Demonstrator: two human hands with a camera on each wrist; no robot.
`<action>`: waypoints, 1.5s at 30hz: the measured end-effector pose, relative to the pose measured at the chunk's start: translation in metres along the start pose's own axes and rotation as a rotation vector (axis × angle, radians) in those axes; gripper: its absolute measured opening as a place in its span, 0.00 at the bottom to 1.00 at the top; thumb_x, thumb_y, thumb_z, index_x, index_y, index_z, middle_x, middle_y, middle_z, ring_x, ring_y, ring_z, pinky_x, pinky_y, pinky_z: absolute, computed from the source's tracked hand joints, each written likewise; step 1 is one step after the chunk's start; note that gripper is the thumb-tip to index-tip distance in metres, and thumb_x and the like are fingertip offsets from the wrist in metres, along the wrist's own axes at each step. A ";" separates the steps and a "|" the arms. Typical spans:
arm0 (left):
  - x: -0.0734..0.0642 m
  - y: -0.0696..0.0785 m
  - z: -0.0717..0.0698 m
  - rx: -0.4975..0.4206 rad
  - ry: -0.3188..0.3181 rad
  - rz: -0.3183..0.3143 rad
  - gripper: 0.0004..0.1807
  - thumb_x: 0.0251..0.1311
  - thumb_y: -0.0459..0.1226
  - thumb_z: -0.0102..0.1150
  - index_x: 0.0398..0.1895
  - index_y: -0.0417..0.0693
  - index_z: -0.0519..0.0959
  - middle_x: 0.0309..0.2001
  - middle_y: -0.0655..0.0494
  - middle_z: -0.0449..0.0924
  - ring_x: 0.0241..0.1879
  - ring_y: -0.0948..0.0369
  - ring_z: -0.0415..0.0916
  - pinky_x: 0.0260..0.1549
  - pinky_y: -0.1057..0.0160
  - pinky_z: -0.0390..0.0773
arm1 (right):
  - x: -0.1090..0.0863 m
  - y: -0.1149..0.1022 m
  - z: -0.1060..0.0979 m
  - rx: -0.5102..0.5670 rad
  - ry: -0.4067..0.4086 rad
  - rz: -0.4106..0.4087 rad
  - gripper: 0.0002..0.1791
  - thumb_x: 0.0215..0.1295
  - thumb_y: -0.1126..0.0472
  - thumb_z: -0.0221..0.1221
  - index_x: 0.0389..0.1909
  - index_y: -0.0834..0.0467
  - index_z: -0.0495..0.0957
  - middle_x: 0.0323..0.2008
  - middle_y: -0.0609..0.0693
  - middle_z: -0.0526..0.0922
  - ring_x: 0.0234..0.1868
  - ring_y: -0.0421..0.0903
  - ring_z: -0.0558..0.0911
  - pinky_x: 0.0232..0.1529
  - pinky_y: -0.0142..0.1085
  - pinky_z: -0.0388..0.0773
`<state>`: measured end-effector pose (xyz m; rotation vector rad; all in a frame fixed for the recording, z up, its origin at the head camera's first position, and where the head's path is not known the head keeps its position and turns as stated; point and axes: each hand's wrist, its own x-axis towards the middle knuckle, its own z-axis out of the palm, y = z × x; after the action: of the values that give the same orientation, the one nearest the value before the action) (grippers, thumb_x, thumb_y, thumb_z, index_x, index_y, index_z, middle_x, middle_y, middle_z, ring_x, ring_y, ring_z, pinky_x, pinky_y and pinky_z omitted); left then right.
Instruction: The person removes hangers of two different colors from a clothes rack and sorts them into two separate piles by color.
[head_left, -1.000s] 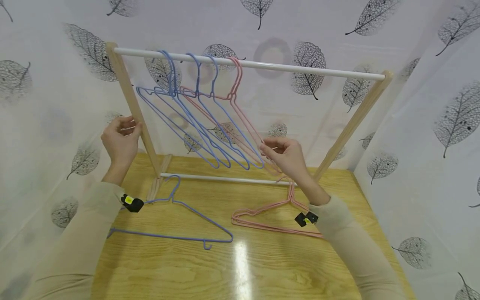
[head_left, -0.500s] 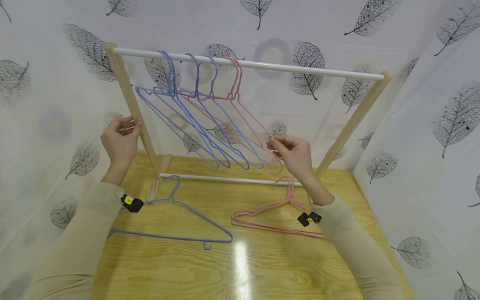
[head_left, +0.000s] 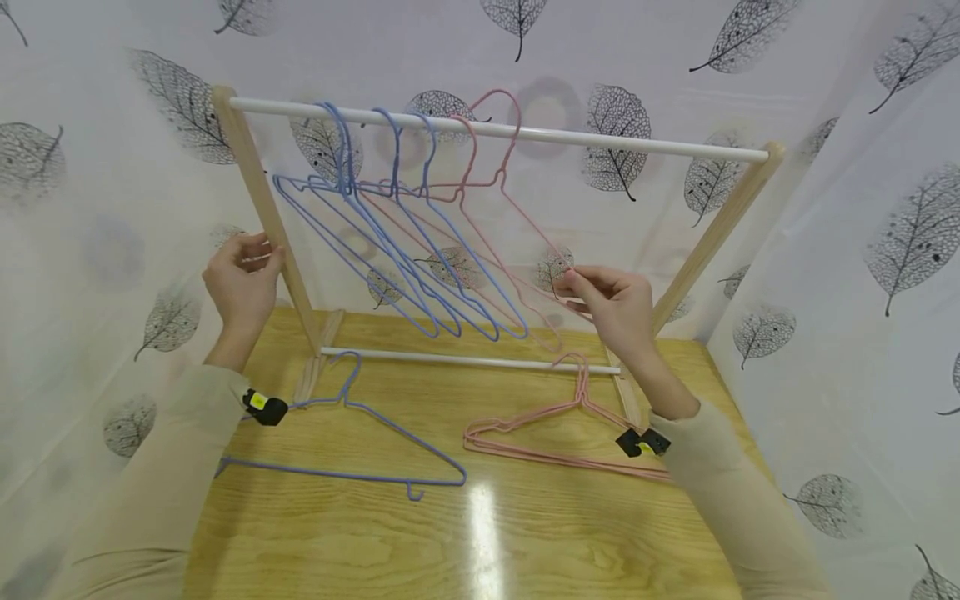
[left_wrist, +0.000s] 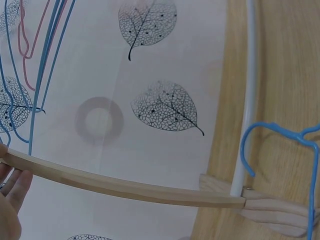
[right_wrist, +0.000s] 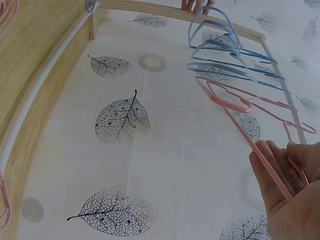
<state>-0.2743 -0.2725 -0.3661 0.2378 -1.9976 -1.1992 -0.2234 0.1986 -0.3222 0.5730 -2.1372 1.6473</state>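
Note:
My right hand (head_left: 618, 308) pinches one lower corner of a pink hanger (head_left: 537, 223) with thumb and fingers. The hook of that hanger arches above the white top rail (head_left: 600, 140) of a small clothes rack. Left of it, another pink hanger (head_left: 473, 154) hangs on the rail, beside several blue hangers (head_left: 395, 150) bunched toward the left end. My left hand (head_left: 243, 279) holds the rack's wooden left post (head_left: 258, 179), its fingers partly behind the wood. In the right wrist view the held pink hanger (right_wrist: 270, 170) runs between thumb and fingers.
On the wooden table (head_left: 375, 542), pink hangers (head_left: 581, 392) lie stacked below the right arm. A blue hanger (head_left: 408, 433) lies at the left, partly under the left sleeve. The rack's lower bar (head_left: 465, 360) crosses behind them, with leaf-patterned sheeting around.
The right hand has drawn one pink hanger rightward, away from its neighbour, and its hook has risen above the rail. The left hand stays on the post.

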 end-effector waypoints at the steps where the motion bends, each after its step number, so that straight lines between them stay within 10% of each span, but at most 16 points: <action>1: 0.000 0.000 0.000 0.000 0.000 0.001 0.14 0.69 0.40 0.67 0.52 0.42 0.88 0.47 0.42 0.91 0.29 0.92 0.73 0.35 0.88 0.77 | -0.001 -0.001 -0.003 0.006 0.003 0.000 0.13 0.75 0.66 0.62 0.47 0.75 0.86 0.33 0.32 0.91 0.36 0.31 0.91 0.40 0.30 0.90; 14: -0.001 0.001 -0.001 0.011 -0.004 0.001 0.14 0.69 0.40 0.67 0.52 0.42 0.87 0.48 0.41 0.90 0.29 0.91 0.72 0.35 0.88 0.76 | -0.022 -0.003 -0.043 0.004 0.018 0.013 0.09 0.75 0.66 0.61 0.45 0.64 0.89 0.33 0.37 0.93 0.34 0.34 0.92 0.36 0.30 0.90; 32: 0.000 0.001 0.000 -0.004 0.002 0.004 0.14 0.69 0.38 0.67 0.52 0.41 0.87 0.46 0.44 0.91 0.29 0.91 0.73 0.35 0.88 0.77 | -0.080 0.013 -0.103 0.083 0.031 0.115 0.11 0.75 0.71 0.58 0.46 0.76 0.85 0.34 0.44 0.94 0.33 0.38 0.93 0.32 0.32 0.90; 45: 0.000 0.001 0.000 -0.006 -0.001 0.002 0.14 0.68 0.38 0.67 0.52 0.41 0.87 0.47 0.43 0.91 0.29 0.91 0.73 0.35 0.88 0.77 | -0.119 0.039 -0.142 0.032 -0.094 0.234 0.12 0.78 0.71 0.55 0.48 0.65 0.88 0.36 0.42 0.94 0.36 0.37 0.93 0.33 0.33 0.90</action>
<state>-0.2739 -0.2720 -0.3653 0.2328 -1.9944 -1.2038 -0.1363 0.3551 -0.3827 0.4307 -2.3246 1.8116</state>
